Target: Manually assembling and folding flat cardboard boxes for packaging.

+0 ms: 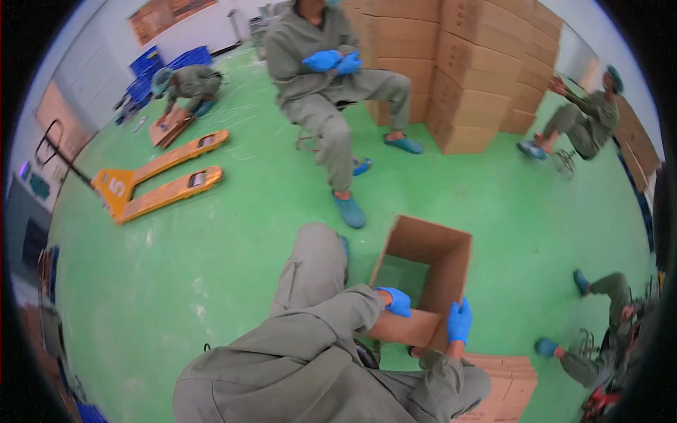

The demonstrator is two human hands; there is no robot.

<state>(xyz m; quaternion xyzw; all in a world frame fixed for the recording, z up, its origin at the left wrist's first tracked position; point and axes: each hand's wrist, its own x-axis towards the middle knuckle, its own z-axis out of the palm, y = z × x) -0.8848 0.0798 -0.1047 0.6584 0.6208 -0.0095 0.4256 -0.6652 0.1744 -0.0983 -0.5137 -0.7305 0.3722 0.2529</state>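
A brown cardboard box (448, 275), unfolded into a square sleeve, stands between my knees. Green floor shows through its open bottom. My left hand (396, 302), in a blue glove, grips the top edge of the near panel, its fingers reaching over into the box. On the right, my right hand (459, 321), also blue-gloved, holds the outside of the box near its right corner. Flat, folded cardboard boxes (508, 388) lie in a stack beside my right leg, partly hidden by it.
Ahead sits a person (338, 79) with gloved hands together, before tall stacks of cartons (470, 79). A yellow pallet jack (158, 177) stands at left. Another person (188, 87) bends over flat cardboard (169, 127). Further people (587, 116) sit along the right side.
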